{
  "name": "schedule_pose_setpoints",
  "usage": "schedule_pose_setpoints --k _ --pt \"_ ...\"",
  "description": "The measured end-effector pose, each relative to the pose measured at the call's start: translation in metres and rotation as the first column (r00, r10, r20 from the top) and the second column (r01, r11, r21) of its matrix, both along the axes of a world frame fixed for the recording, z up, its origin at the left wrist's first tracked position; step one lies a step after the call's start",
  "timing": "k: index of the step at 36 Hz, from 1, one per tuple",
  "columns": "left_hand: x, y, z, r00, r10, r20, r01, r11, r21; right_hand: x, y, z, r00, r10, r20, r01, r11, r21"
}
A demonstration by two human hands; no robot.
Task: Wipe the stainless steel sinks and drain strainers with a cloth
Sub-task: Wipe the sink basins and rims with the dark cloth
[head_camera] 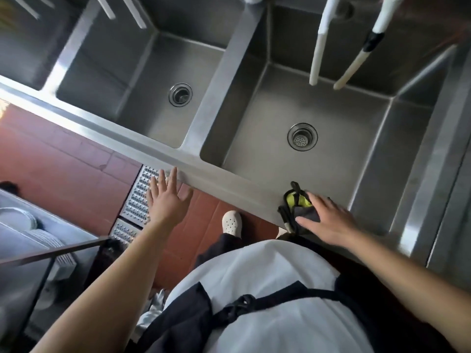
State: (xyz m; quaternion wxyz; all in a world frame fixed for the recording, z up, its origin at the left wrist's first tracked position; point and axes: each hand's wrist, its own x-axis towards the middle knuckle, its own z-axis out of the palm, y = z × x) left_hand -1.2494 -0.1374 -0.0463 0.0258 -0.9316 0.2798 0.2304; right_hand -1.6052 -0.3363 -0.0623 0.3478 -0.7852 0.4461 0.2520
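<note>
Head view, looking straight down over a steel sink unit. The right hand (pixel 328 220) rests on a dark cloth (pixel 297 211) with a yellow-green patch, lying bunched on the front rim (pixel 229 177) of the sink unit, just beside the near edge of the right basin (pixel 331 123). Fingers are spread flat over the cloth, thumb alongside; it looks like pressing, not yet a closed grip. The left hand (pixel 167 200) is released, fingers splayed, holding nothing, hovering over the floor near the rim; whether a fingertip touches the steel I cannot tell. The right basin's drain strainer (pixel 302 137) sits in place with its perforated basket showing. The left basin (pixel 142 80) has its own drain (pixel 180 94), apparently without the same basket. Judgement: the step in hand is taking up the cloth, wiping not yet begun. To do it well, gather the cloth fully into the palm so no loose tail drags, then work the basin walls down toward the drain, finishing on the strainer. Two white hoses (pixel 318 47) hang into the right basin and could snag the arm. Hard to make out: the cloth's black strap-like edge, whether the cloth is damp, and the blurred upper left. A third basin at far left is cut off. A floor grate (pixel 139 200) lies below the left hand.
</note>
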Motion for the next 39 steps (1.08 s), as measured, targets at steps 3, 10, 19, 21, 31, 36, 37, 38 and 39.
schedule_pose_setpoints --k 3,10,19,21,31,36,37,38,39 --pt "0.018 0.002 0.0 0.999 -0.038 0.012 0.038 0.998 -0.04 0.015 0.01 0.002 0.996 -0.091 0.011 0.091 0.993 -0.076" --pt "0.043 0.004 -0.004 0.974 -0.223 -0.04 0.223 0.975 0.002 0.128 0.034 0.008 0.996 -0.042 -0.084 0.034 0.995 -0.098" --pt "0.056 0.009 0.006 0.957 -0.265 -0.116 0.258 0.963 -0.075 0.299 0.058 0.02 0.999 0.045 0.015 -0.043 0.992 -0.118" --pt "0.056 0.008 0.01 0.952 -0.292 -0.094 0.281 0.953 -0.116 0.298 0.064 0.024 0.993 -0.003 0.118 0.019 0.99 -0.139" --pt "0.012 -0.048 0.014 0.865 -0.494 -0.088 0.425 0.813 -0.398 0.135 0.056 0.024 0.965 -0.214 0.153 0.251 0.924 -0.289" --pt "-0.036 -0.086 -0.001 0.758 -0.64 -0.129 0.568 0.744 -0.353 0.012 0.054 0.036 0.887 -0.422 0.186 0.461 0.801 -0.381" --pt "-0.047 -0.092 -0.004 0.733 -0.666 -0.135 0.596 0.726 -0.344 -0.008 0.052 0.041 0.861 -0.463 0.209 0.507 0.761 -0.405" --pt "-0.058 -0.099 -0.006 0.712 -0.688 -0.141 0.621 0.711 -0.331 -0.028 0.049 0.046 0.836 -0.494 0.241 0.547 0.704 -0.453" --pt "-0.069 -0.106 -0.008 0.695 -0.704 -0.148 0.641 0.7 -0.315 -0.046 0.046 0.051 0.814 -0.509 0.281 0.575 0.637 -0.513"
